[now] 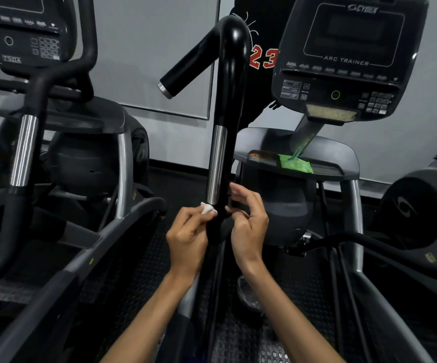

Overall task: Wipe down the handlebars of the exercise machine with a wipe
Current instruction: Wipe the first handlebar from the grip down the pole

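Note:
A tall black handlebar [229, 100] with a silver sensor strip [216, 163] rises in the middle of the view and bends over at the top. My left hand [188, 237] pinches a small white wipe [208, 208] against the bar's left side, just below the silver strip. My right hand [248, 224] sits on the bar's right side at the same height, fingers loosely curled, fingertips touching the bar.
The machine's console [348, 58] stands at the upper right. A green wipe pack [294, 163] lies on the shelf under it. Another exercise machine [28, 127] stands close on the left. A mirror behind reflects a person in a black shirt.

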Available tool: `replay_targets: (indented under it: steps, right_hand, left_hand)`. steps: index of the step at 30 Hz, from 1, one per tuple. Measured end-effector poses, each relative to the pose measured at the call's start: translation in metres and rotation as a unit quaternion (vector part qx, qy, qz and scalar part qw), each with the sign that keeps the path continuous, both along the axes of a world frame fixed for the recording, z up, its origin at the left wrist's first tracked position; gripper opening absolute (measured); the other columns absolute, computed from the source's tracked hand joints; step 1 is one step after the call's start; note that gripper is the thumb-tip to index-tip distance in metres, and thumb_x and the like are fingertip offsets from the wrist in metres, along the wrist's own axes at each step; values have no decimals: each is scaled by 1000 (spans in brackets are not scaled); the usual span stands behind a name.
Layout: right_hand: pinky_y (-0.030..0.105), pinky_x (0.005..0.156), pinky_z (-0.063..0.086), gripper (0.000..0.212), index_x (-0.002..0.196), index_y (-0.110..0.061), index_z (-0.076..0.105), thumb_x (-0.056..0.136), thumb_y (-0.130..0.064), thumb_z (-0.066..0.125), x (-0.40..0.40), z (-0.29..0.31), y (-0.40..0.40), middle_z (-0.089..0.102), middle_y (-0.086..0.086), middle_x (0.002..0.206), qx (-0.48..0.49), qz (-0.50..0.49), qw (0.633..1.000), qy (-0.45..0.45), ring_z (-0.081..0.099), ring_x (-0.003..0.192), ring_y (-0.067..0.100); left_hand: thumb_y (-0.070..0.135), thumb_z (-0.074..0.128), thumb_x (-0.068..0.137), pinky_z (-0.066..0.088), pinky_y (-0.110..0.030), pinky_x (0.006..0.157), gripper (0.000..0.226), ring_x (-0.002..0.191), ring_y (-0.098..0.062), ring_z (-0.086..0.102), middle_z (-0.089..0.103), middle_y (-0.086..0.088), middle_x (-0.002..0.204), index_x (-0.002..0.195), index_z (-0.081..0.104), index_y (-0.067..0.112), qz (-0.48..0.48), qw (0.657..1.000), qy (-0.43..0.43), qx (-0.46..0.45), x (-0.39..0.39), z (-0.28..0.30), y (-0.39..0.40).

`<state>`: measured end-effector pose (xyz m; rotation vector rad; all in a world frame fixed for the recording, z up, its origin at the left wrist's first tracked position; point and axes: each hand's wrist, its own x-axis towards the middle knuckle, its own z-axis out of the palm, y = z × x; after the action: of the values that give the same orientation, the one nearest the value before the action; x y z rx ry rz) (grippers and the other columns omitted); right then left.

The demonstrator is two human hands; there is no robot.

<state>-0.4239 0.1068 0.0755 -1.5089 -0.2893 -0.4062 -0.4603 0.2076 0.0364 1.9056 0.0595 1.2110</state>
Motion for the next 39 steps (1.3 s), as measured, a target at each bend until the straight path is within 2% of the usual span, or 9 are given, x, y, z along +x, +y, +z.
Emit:
replay_targets:
  steps: [6, 10, 14, 19, 22, 27, 30, 33, 39]
  right_hand:
    - [36, 82, 60, 64, 112, -16, 73, 74, 25, 42, -2, 2, -2, 65, -2, 114, 2, -11, 1000, 11, 65, 105, 13]
    - [34, 81, 60, 62, 111, -18, 74, 76, 23, 43, -5, 8, 0, 65, -2, 114, 13, -8, 1000, 16, 64, 107, 14]
    - [41, 82, 61, 59, 110, -22, 74, 75, 15, 45, -7, 11, 3, 65, -8, 111, 8, -8, 1000, 16, 64, 109, 15]
    - [48, 82, 60, 53, 107, -21, 74, 72, 7, 46, -8, 12, 1, 65, -7, 106, 11, -19, 999, 25, 64, 104, 14]
    - [51, 80, 59, 52, 103, -25, 74, 70, 3, 46, -9, 11, -1, 65, -8, 103, 5, -23, 999, 30, 64, 101, 14]
    - [53, 80, 59, 52, 102, -30, 73, 73, 4, 47, -11, 13, -2, 67, -7, 104, 2, -24, 1000, 19, 66, 100, 14]
    - [56, 82, 58, 34, 107, -28, 72, 88, -5, 57, -12, 11, -2, 69, -5, 105, 13, -29, 999, 2, 68, 101, 22]
    - [46, 79, 58, 12, 107, -24, 66, 96, -20, 67, -22, 16, 2, 70, -6, 97, 35, -25, 999, -22, 69, 90, 20]
    - [31, 80, 55, 11, 105, -22, 69, 96, -17, 66, -22, 41, 6, 69, 6, 103, 44, -20, 995, -85, 69, 96, 23]
  left_hand:
    - [-16, 74, 78, 55, -22, 78, 26, 87, -16, 67, 65, -5, 91, 93, 79, 4, -12, 999, 37, 33, -2, -8, -5]
    - [-13, 74, 80, 53, -19, 81, 19, 93, -8, 67, 64, -2, 87, 88, 78, 4, -5, 999, 30, 30, 1, -4, 7]
    - [-5, 66, 85, 54, -28, 75, 25, 89, -18, 63, 65, -4, 94, 103, 78, 8, -38, 990, 43, 132, -7, -9, 3]
    - [-9, 72, 83, 56, -30, 78, 23, 90, -18, 68, 68, -2, 92, 99, 79, 7, -4, 997, 23, 70, 0, -6, 6]
    - [-6, 60, 84, 52, -22, 84, 32, 94, -18, 64, 69, -7, 100, 108, 77, 6, -39, 985, 19, 169, -7, -4, 0]
    - [-3, 66, 92, 56, -30, 79, 18, 84, -22, 67, 70, -12, 98, 103, 78, 3, 71, 982, -76, 158, 3, 23, 10]
    - [-3, 76, 86, 59, -34, 76, 19, 86, -22, 70, 71, -11, 98, 103, 78, 5, 67, 982, -100, 143, 4, 44, 4]
    - [-4, 78, 82, 57, -28, 81, 26, 94, -15, 66, 68, -6, 103, 106, 74, 6, 27, 990, -94, 105, 2, 59, -5]
    - [-3, 77, 78, 48, -14, 87, 47, 96, -13, 59, 64, -11, 105, 120, 60, 11, -1, 992, -81, 97, 12, 93, -11]
